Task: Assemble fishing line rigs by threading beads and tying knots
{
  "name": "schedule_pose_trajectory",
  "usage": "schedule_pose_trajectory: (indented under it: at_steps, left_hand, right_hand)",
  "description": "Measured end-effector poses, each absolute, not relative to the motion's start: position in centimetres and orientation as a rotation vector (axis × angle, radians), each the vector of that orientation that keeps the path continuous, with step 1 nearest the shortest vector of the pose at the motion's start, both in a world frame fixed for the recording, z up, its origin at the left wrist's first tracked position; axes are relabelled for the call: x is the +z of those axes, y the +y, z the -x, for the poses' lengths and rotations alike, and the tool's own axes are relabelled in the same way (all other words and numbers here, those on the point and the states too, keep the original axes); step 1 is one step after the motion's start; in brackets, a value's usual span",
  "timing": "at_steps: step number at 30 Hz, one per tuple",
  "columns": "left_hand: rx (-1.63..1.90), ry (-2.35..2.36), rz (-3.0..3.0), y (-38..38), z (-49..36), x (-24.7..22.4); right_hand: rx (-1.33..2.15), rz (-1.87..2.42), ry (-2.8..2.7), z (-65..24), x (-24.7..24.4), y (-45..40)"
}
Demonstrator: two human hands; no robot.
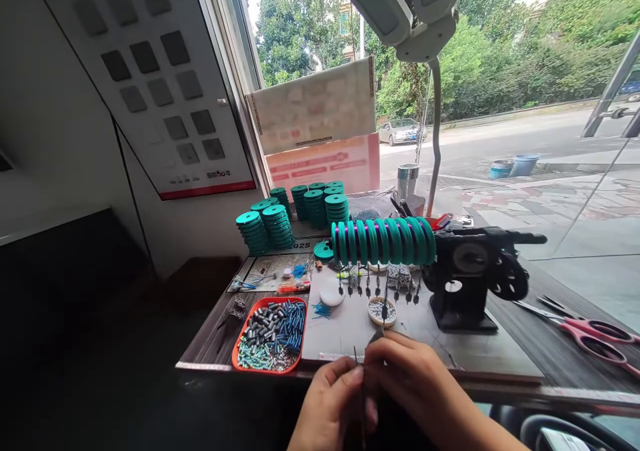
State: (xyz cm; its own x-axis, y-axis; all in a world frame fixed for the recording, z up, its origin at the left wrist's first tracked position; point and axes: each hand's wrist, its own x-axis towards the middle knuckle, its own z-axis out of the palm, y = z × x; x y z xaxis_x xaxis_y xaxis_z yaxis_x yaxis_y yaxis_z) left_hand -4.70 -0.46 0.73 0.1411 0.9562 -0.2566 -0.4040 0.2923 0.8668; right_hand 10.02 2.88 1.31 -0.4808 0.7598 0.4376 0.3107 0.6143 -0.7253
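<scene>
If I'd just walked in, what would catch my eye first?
Probably the row of teal spools on the black machine, right of centre. Next, the red-orange tray of small parts, towards the left of the table. Then, at the bottom, the left hand pinching a thin dark rod, the right hand close beside it.

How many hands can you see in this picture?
2: the left hand, bottom centre, and the right hand, just to its right. Both are right of the orange-red tray. No other hands show.
</scene>
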Motion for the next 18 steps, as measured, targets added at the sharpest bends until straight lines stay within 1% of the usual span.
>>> schedule_pose_trajectory:
  at_steps: [3, 6, 13, 18]
  left_hand:
    - [1.221, 1.295, -1.155, -0.8, 4.8, 1.0]
    - [1.207, 1.469, -1.422, -1.0, 4.7, 1.3]
    - [1.144, 1.389, -1.35, -0.6, 4.5, 1.8]
    - [1.181, 1.378, -1.355, -0.6, 4.8, 1.5]
  right_hand:
    - [0.765, 0.911, -2.055, -9.9, 1.7, 2.8]
    - [0.796, 0.958, -2.046, -9.8, 1.9, 2.8]
    - [1.062, 0.95, -1.954, -10.0, 2.4, 3.0]
    - [0.957, 1.0, -1.967, -10.2, 2.4, 3.0]
